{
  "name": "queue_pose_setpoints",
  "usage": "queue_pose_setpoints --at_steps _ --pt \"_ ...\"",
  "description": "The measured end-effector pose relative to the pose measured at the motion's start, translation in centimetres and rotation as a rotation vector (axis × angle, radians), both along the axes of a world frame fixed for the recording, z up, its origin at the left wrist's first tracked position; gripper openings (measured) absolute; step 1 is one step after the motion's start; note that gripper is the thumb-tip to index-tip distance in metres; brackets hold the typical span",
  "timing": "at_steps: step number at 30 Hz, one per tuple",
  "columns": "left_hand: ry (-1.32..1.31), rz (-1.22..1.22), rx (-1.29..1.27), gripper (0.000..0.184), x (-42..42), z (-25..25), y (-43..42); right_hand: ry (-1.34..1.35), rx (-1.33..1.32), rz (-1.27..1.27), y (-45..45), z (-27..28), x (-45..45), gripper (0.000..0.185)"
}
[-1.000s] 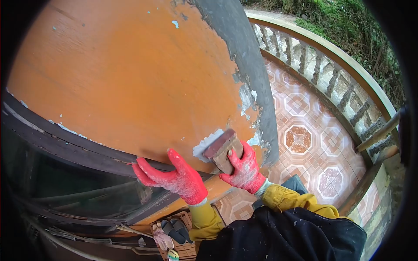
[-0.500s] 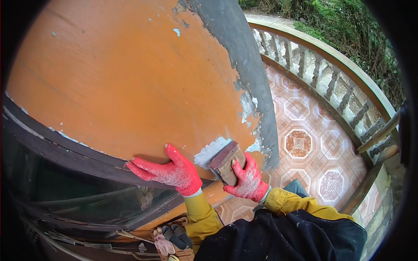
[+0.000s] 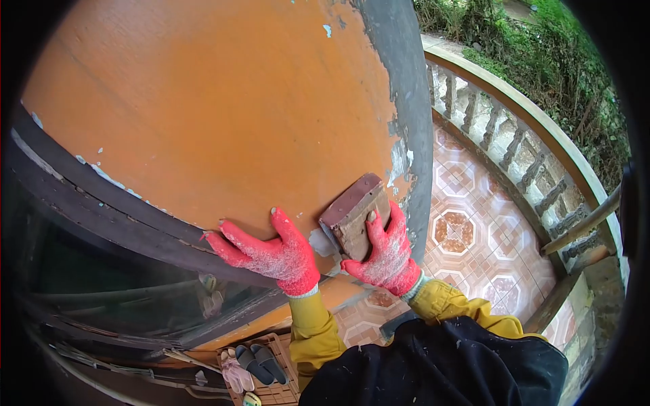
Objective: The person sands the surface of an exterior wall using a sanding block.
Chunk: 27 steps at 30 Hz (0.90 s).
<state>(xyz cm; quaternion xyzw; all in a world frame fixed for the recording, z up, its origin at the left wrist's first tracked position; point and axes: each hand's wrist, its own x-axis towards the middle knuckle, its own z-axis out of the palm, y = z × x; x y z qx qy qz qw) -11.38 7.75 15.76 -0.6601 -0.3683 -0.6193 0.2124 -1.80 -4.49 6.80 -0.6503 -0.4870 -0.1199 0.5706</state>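
Note:
My right hand (image 3: 384, 254), in a dusty red glove, grips a sanding block (image 3: 353, 220) with a wooden body and a reddish-brown abrasive face. The block lies against the orange wall (image 3: 223, 128), covering most of a bare whitish patch (image 3: 323, 243) that shows at its lower left edge. To the left, my left hand (image 3: 274, 254), gloved alike, rests on the wall with its fingers spread and holds nothing. Its fingertips lie just above the dark window frame (image 3: 169, 243).
A grey band (image 3: 406, 88) with flaking paint borders the wall's right edge. Beyond it are a tiled floor (image 3: 467, 203) and a curved balustrade (image 3: 514, 88). Several slippers (image 3: 261, 365) lie on a brown crate-like rack (image 3: 288, 355) below, beside some thin poles (image 3: 193, 361).
My right hand has pushed the sanding block up the wall, over the whitish patch. My left hand stays spread on the wall. The view has shifted slightly.

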Motion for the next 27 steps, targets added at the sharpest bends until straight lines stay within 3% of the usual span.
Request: queue_pose_setpoints --at_steps 4,6,8,9,12,15,17,21,23,25,27 --pt "-0.005 0.009 0.017 0.075 -0.3 -0.4 0.4 -0.116 0.0 0.062 0.0 -12.1 0.0 0.1" --pt "-0.021 -0.018 0.056 0.074 -0.3 -0.5 0.6 -0.074 -0.022 0.132 -0.9 -10.2 -0.2 0.099" --pt "0.008 -0.017 0.038 0.072 -0.4 -0.5 0.3 -0.079 0.131 0.059 0.4 -4.6 0.2 0.098" --pt "0.016 0.006 0.044 0.07 -0.3 -0.3 0.1 -0.057 0.081 0.008 0.5 -1.2 0.6 0.097" --pt "0.008 -0.016 0.018 0.069 -0.2 0.0 -0.3 -0.051 0.091 -0.033 0.8 0.4 1.3 0.096" --pt "-0.013 -0.035 -0.006 0.068 -0.3 -0.3 -0.3 -0.156 0.08 0.002 -0.5 -9.7 0.5 0.086" --pt "-0.019 -0.019 0.017 0.068 -0.4 -0.3 -0.1 -0.207 0.04 0.015 0.0 -9.5 1.4 0.082" --pt "-0.014 -0.009 0.002 0.067 0.0 -0.2 -0.4 -0.132 0.074 -0.092 0.4 2.6 2.4 0.081" --pt "-0.02 -0.016 0.001 0.067 -0.1 -0.1 -0.5 -0.09 0.144 -0.152 1.4 4.1 3.4 0.081" --pt "-0.029 -0.015 -0.003 0.066 -0.1 -0.2 -0.4 -0.086 0.119 -0.136 1.4 0.2 3.2 0.082" --pt "-0.036 -0.014 0.0 0.066 0.1 -0.1 -0.3 -0.135 0.159 -0.094 1.8 -8.0 3.2 0.086"
